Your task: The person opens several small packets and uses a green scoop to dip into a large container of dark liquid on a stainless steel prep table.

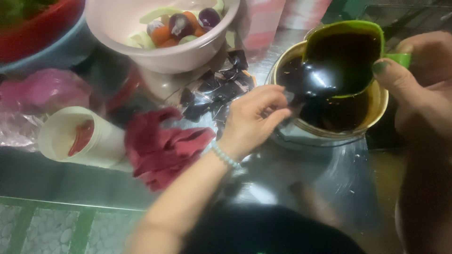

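Two hands work over a pot point(376, 101). Right hand point(419, 80) grips a tipped green cup point(343, 56) so dark liquid pours; left hand point(254, 115), fingers curled, pinches something unclear beside it.

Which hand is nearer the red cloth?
Left. The left hand is just right of the red cloth, its wrist beside the cloth. The right hand is far right, holding the green cup over the pot.

Green scoop point(342, 56) — dark red cloth point(162, 146)
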